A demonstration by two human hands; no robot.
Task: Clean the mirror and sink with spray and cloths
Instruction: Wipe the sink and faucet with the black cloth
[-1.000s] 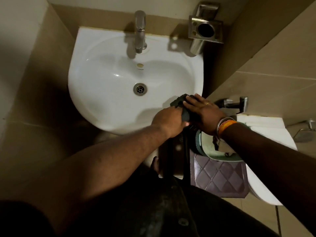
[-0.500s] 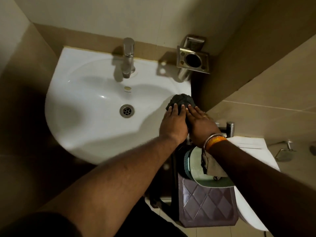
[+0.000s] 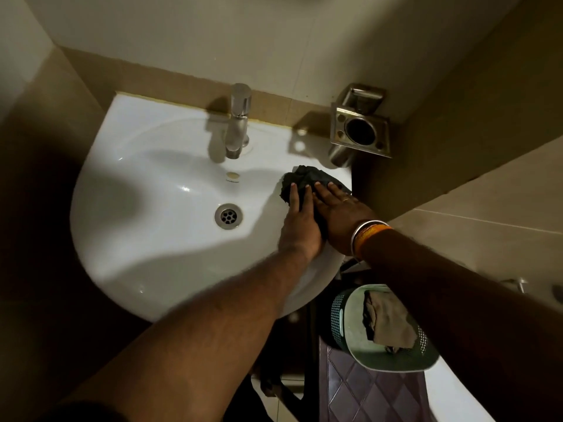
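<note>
A white sink (image 3: 146,239) fills the middle of the view, with a chrome tap (image 3: 237,123) at its back and a drain (image 3: 228,216) in the bowl. A dark cloth (image 3: 307,176) lies bunched on the sink's right rim. My left hand (image 3: 300,220) and my right hand (image 3: 338,216) lie side by side on the cloth with straight fingers, pressing it flat against the rim. No mirror or spray bottle is in view.
A steel tumbler holder (image 3: 361,132) is fixed to the wall right of the tap. Below the sink's right side stands a green basket (image 3: 359,354) holding a beige cloth (image 3: 387,324), on a purple stool (image 3: 359,397). A white toilet edge (image 3: 457,397) shows at bottom right.
Both hands slid the dark cloth from the sink's front right rim toward the back right. The left hand went from gripping the cloth to pressing it flat. The view tilted upward.
</note>
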